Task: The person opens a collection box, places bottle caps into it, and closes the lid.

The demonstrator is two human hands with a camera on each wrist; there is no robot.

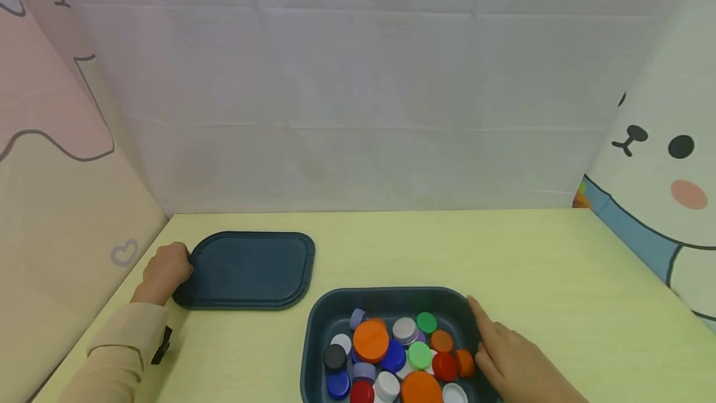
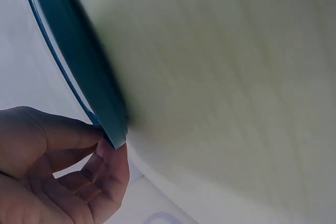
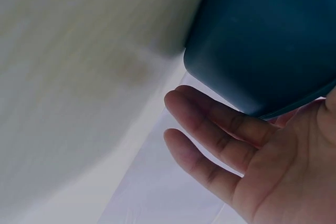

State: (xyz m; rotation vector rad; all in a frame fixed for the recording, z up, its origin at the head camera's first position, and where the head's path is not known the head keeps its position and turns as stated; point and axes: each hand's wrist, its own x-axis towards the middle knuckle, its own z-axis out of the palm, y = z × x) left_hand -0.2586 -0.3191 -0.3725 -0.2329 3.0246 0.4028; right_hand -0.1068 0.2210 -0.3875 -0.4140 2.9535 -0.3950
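At the left of the table lies a dark teal flat lid (image 1: 252, 270) with rounded corners. My left hand (image 1: 166, 269) pinches its left edge between thumb and fingers, as the left wrist view shows at the lid's rim (image 2: 86, 61). A matching dark teal plastic box (image 1: 386, 295) stands at the front middle, holding several bottle caps (image 1: 371, 341) in orange, blue, green, red, white, purple and black. My right hand (image 1: 511, 356) holds the box's right rim, thumb over the inside. Its other fingers extend loosely beside the outer wall (image 3: 252, 45) in the right wrist view.
The pale yellow table (image 1: 559, 278) extends around the lid and box. A white cloth backdrop (image 1: 358, 111) rises behind it. Cartoon-printed sheets stand at the left (image 1: 56, 191) and right (image 1: 660, 204) sides.
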